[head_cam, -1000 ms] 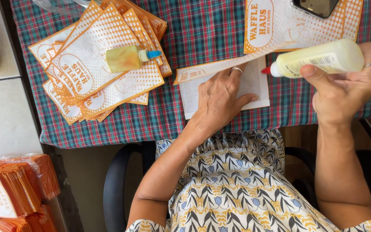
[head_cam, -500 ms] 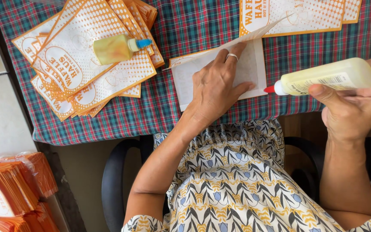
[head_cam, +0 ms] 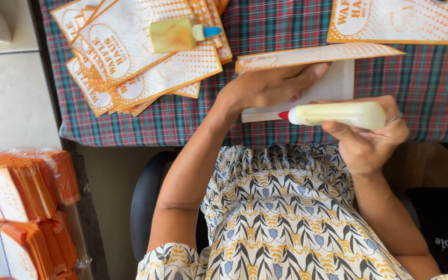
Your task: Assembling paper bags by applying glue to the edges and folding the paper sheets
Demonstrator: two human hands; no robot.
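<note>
1. The right hand (head_cam: 372,137) is wrapped tight around a pale yellow glue bottle (head_cam: 338,114), held sideways with its red tip pointing left, right at the near edge of the white paper bag (head_cam: 333,89) on the table.
2. The left hand (head_cam: 270,85) lies flat on that bag, fingers spread out and pressing it down, so it isn't gripping anything. Its fingertips sit just under the bag's orange-printed flap (head_cam: 317,55), which is lifted up a bit.
3. The bag lies on the plaid tablecloth (head_cam: 276,26), close to the table's near edge, right in front of the person.
4. Over to the left there's a messy pile of orange-and-white printed bags (head_cam: 130,57) with a second glue bottle (head_cam: 178,34) lying on top; that one has a blue tip.
5. More printed bags (head_cam: 395,21) lie at the top right, well apart from the pile.
6. Down at the lower left, off the table, sit stacks of orange bags (head_cam: 22,192) in clear wrap.
</note>
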